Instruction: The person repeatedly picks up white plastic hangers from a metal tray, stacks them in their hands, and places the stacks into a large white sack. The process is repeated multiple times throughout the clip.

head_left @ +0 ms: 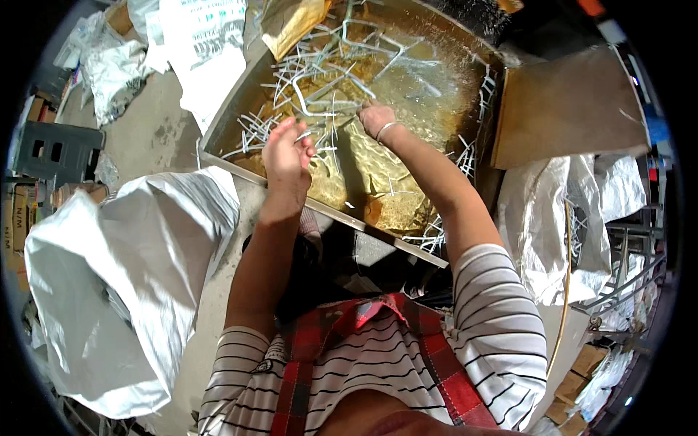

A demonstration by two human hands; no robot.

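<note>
A wide metal tank [331,211] of shallow, yellowish water lies in front of me. Thin white plastic pieces [302,94], some branched and some stick-like, float in a tangle across its far and left parts. My left hand [286,151] is raised over the tank's near left side, palm turned up and fingers curled closed. A thin pale stick shows at its fingertips. At the water's surface near the middle, my right hand [376,118] is closed, with a band around the wrist. Its fingertips are hidden, so what they grip cannot be told.
A large white sack [138,269] stands at the left, with a dark plastic stool [58,151] beyond it. Brown board [571,105] rises at the tank's right, above more white sacks [538,218]. A yellowish sheet [291,25] overlaps the tank's far left edge.
</note>
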